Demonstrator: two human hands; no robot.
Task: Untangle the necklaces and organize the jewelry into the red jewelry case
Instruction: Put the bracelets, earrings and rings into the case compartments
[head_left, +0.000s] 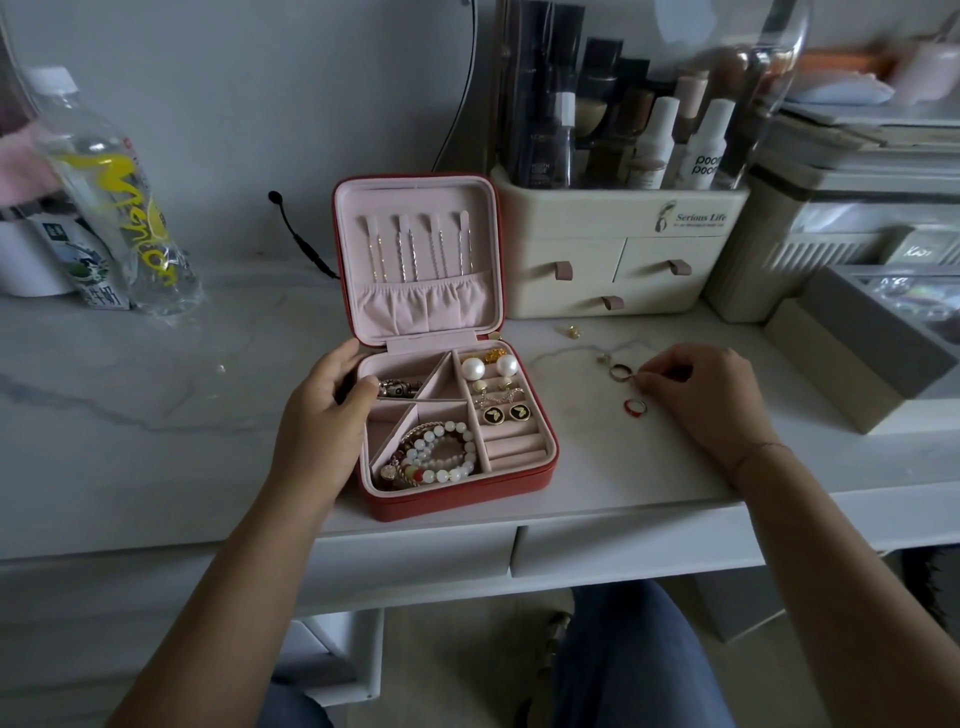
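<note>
The red jewelry case (540, 475) lies open on the white table, its pink lid upright with several thin chains (415, 254) hanging in it. The tray holds a beaded bracelet (441, 454), two pearl earrings (488, 367) and black butterfly studs (506, 414). My left hand (324, 415) grips the case's left wall, thumb on the rim. To the right of the case my right hand (701, 395) pinches at a dark ring (621, 371). A red ring (635, 407) lies just below it, and a fine chain (582, 349) trails on the table above.
A cream cosmetics organizer (623, 249) with drawers stands behind the case. A small gold piece (572, 331) lies in front of it. Grey boxes (857, 353) crowd the right edge. A plastic bottle (119, 197) and a carton stand far left. A black cable (301, 239) hangs beside the lid.
</note>
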